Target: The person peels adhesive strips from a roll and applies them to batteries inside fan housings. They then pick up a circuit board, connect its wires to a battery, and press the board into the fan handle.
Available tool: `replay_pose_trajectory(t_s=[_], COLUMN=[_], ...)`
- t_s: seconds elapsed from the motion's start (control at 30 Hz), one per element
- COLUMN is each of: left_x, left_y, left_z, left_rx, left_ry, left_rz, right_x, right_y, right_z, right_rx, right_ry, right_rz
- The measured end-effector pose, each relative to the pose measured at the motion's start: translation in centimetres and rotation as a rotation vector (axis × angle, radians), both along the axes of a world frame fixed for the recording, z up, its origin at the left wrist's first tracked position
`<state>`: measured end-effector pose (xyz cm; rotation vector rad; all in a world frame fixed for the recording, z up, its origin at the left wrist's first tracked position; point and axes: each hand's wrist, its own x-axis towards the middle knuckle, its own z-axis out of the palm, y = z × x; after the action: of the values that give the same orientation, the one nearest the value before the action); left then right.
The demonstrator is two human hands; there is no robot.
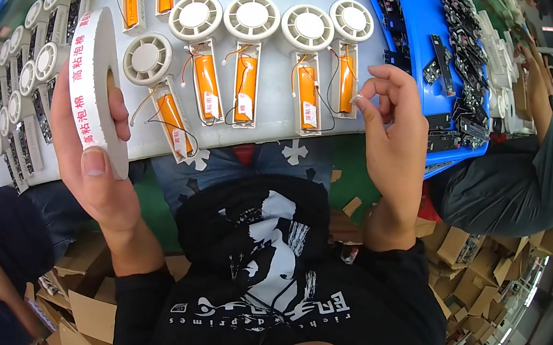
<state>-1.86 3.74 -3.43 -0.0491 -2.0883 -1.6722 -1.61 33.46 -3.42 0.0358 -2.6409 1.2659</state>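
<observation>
The left hand (99, 185) grips a tape roll (95, 93) upright, fingers through its core, probably for free unwinding. The right hand (400, 122) pinches a small white piece (356, 99). Beyond, 5 fan units (251, 18) line the counter's (268, 102) near edge, orange batteries (246, 81) upward, likely for easy reach.

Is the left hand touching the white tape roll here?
Touching. The head view shows the left hand around the white tape roll, its thumb against the roll's side and its fingers showing at the central hole.
</observation>
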Motion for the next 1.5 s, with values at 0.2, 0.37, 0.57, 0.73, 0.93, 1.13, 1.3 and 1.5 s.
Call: replay_pose_trajectory(t_s=[0.2,0.37,0.57,0.73,0.93,1.13,1.3,1.5], left_x=[0.3,0.2,0.1,0.2,0.0,0.7,0.7,1.5], left_y=[-0.6,-0.7,-0.2,-0.6,-0.6,-1.4,-1.0,-0.2], left_z=[-0.3,-0.4,-0.4,-0.4,-1.2,0.4,0.8,-0.1], left_rx=[-0.048,-0.071,-0.083,-0.095,-0.002,-0.400,-0.485,-0.640], left_ry=[-0.016,-0.020,-0.010,0.015,0.119,0.091,0.130,0.181], left_rz=[0.017,0.027,0.008,-0.036,-0.110,-0.035,-0.049,0.090], right_x=[-0.4,-1.0,-0.9,-0.4,0.1,1.1,0.1,-0.6], right_y=[-0.2,0.5,0.4,-0.1,-0.8,-1.1,-3.9,-12.3], right_z=[0.4,-0.9,-0.9,-0.5,-1.2,-0.1,2.1,3.6], right_rx=[0.030,0.343,0.538,0.607,0.592,0.625,0.495,0.123], right_ry=[-0.155,0.083,0.268,0.239,0.226,0.159,0.291,0.574], right_rz=[0.013,0.102,0.151,0.026,-0.028,-0.047,0.086,0.485])
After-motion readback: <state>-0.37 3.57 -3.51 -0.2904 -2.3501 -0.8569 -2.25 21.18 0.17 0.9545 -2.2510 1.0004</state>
